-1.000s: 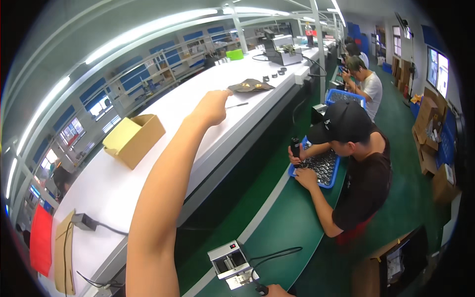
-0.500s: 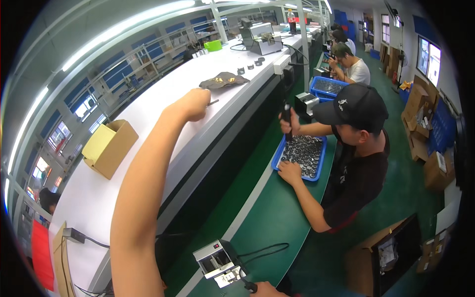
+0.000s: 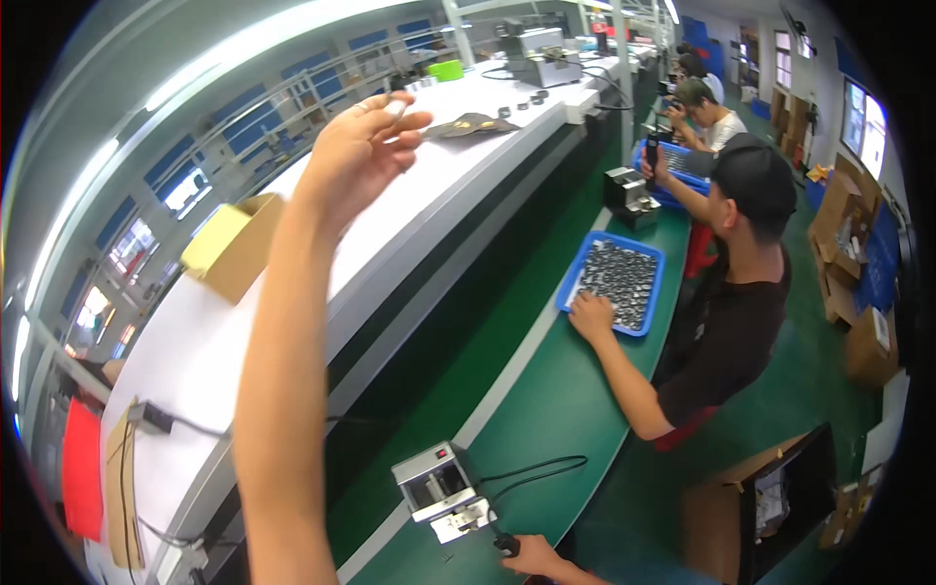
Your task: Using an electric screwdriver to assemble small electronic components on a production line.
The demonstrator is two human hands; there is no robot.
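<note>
Left hand (image 3: pixel 366 146): raised over the white tabletop (image 3: pixel 414 190), fingers loosely curled, thumb and index tips close together; blur hides whether anything small is pinched there.
Right hand (image 3: pixel 536 556): low in view, wrapped around a black-handled tool (image 3: pixel 506 545).
Black-handled tool: inside the right hand's grip, its end poking out toward a silver-and-black bench machine (image 3: pixel 439 483).
Bench machine: on the green tabletop (image 3: pixel 551 414), just beyond the right hand and to its left.
Dark sheet (image 3: pixel 478 128): flat on the white tabletop, just past the left fingertips and to their right, bearing small yellow pieces (image 3: pixel 487 124).
Cardboard box (image 3: pixel 255 255): open on the white tabletop, left of the left forearm.
Blue tray (image 3: pixel 659 283): farther along the green tabletop, filled with small metal parts (image 3: pixel 624 278); a co-worker's hand (image 3: pixel 590 315) rests at its near edge.
</note>
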